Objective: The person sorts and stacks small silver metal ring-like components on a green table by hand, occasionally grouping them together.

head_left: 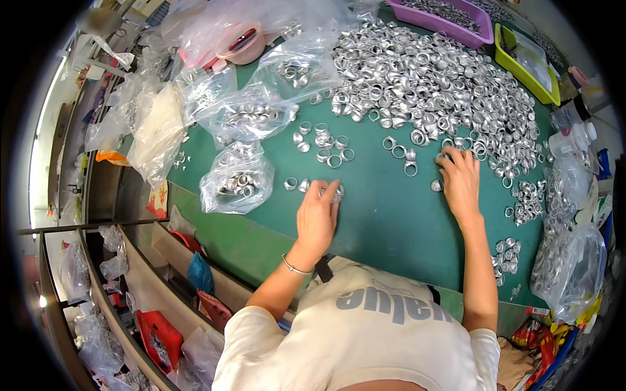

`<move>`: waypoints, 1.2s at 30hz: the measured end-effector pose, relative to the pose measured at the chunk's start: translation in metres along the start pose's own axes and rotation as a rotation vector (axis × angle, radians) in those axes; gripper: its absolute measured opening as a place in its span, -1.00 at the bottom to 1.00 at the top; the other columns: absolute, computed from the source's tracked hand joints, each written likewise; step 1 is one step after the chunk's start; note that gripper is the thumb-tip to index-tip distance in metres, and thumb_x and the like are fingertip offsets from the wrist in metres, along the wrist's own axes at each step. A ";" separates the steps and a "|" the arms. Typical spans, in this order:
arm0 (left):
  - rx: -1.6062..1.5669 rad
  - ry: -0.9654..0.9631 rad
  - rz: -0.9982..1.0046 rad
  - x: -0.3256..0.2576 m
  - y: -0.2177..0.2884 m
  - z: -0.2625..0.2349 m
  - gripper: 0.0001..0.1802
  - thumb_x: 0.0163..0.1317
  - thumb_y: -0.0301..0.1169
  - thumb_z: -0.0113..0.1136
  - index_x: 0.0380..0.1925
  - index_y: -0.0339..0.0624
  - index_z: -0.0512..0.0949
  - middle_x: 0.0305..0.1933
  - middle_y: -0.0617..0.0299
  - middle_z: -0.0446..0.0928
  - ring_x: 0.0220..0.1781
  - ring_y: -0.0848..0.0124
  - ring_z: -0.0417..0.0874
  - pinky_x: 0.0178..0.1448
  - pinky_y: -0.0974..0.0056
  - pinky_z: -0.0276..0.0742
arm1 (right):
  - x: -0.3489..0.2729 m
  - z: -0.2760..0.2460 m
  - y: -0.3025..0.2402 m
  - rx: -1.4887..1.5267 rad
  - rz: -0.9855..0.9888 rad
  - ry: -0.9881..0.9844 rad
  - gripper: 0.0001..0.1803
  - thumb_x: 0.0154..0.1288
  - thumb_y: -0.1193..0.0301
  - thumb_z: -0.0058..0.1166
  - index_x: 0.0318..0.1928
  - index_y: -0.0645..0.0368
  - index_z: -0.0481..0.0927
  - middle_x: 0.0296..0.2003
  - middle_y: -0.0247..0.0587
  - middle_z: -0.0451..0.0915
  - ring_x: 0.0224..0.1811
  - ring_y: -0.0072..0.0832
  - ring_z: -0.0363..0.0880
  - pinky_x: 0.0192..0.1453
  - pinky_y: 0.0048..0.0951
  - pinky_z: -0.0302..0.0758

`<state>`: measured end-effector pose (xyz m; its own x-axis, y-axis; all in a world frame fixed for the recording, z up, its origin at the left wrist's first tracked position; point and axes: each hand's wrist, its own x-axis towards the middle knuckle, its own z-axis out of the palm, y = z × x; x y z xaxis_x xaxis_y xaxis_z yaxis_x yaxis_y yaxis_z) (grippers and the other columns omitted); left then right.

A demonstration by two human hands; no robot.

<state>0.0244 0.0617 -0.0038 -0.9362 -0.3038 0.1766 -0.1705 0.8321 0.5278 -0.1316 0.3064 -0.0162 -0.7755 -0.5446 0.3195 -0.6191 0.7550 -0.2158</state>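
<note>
A large heap of silver metal rings [430,78] covers the far right of the green tabletop. My left hand [316,215] is near the table's middle, fingers curled closed around a silver ring [338,193] that partly shows beside them. Two or so loose rings [291,184] lie just left of it, and a small cluster of rings [334,143] sits beyond. My right hand [462,182] is at the heap's near edge, its fingers bent down and closed among the rings; what they pinch, if anything, is hidden. One ring [437,185] lies beside its thumb.
Clear plastic bags of rings [238,176] line the left side near a pink bowl [246,44]. A purple tray [450,19] and a green tray [527,65] stand at the far right. Smaller ring groups [506,257] and bulging bags [570,267] lie along the right edge.
</note>
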 end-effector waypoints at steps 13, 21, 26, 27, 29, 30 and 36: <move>-0.262 0.345 -0.211 -0.010 -0.036 -0.020 -0.70 0.16 -0.64 0.14 -0.09 -0.21 0.58 -0.29 0.22 0.47 -0.41 0.51 0.48 -0.43 0.44 0.40 | -0.013 -0.004 0.008 0.074 0.137 0.020 -0.65 0.11 0.64 0.08 -0.03 0.25 0.50 -0.10 -0.13 0.46 -0.02 -0.18 0.40 0.05 -0.23 0.33; -0.152 0.217 -0.200 -0.006 -0.054 -0.027 -0.70 0.12 -0.59 0.23 -0.11 -0.17 0.58 -0.27 0.17 0.46 -0.49 0.36 0.51 -0.34 0.31 0.47 | -0.023 -0.016 -0.019 0.590 0.331 0.056 -0.65 0.11 0.67 0.11 -0.04 0.26 0.54 -0.18 -0.21 0.43 -0.37 -0.51 0.40 -0.29 -0.54 0.41; -0.058 0.170 -0.224 -0.007 -0.050 -0.017 -0.79 0.10 -0.49 0.29 -0.21 -0.16 0.59 -0.31 0.20 0.48 -0.52 0.30 0.53 -0.35 0.24 0.48 | -0.027 -0.018 -0.045 1.185 0.521 -0.188 -0.66 0.16 0.68 0.11 -0.01 0.27 0.51 -0.25 -0.30 0.51 -0.26 -0.63 0.45 -0.24 -0.65 0.39; -0.029 0.184 -0.226 -0.006 -0.050 -0.016 -0.80 0.11 -0.48 0.29 -0.22 -0.15 0.59 -0.31 0.21 0.48 -0.53 0.29 0.53 -0.36 0.23 0.47 | -0.028 -0.019 -0.053 1.360 0.605 -0.252 -0.65 0.17 0.68 0.11 0.00 0.27 0.51 -0.25 -0.31 0.52 -0.24 -0.64 0.47 -0.23 -0.66 0.39; -0.003 0.202 -0.227 -0.005 -0.050 -0.015 -0.81 0.11 -0.48 0.28 -0.24 -0.15 0.59 -0.31 0.21 0.48 -0.53 0.28 0.53 -0.38 0.22 0.47 | -0.027 -0.021 -0.070 1.580 0.619 -0.343 -0.72 0.29 0.54 0.07 0.02 0.27 0.49 -0.25 -0.28 0.55 -0.23 -0.62 0.50 -0.20 -0.63 0.42; 0.008 0.210 -0.226 -0.004 -0.048 -0.014 -0.82 0.12 -0.48 0.28 -0.24 -0.14 0.59 -0.32 0.21 0.49 -0.54 0.28 0.53 -0.39 0.22 0.46 | -0.025 -0.022 -0.076 1.726 0.646 -0.414 -0.73 0.32 0.50 0.05 0.02 0.28 0.49 -0.24 -0.26 0.56 -0.23 -0.61 0.50 -0.21 -0.62 0.43; -0.146 0.132 -0.114 -0.006 -0.028 -0.021 -0.71 0.10 -0.51 0.29 -0.13 -0.16 0.58 -0.31 0.17 0.49 -0.53 0.32 0.50 -0.40 0.27 0.44 | -0.028 -0.011 -0.093 2.123 0.785 -0.646 -0.69 0.43 0.30 -0.05 -0.01 0.30 0.48 -0.26 -0.22 0.56 -0.29 -0.56 0.51 -0.27 -0.57 0.45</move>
<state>0.0417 0.0303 -0.0025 -0.8636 -0.4579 0.2110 -0.2174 0.7158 0.6636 -0.0510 0.2557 0.0052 -0.5015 -0.7697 -0.3950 0.8079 -0.2534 -0.5320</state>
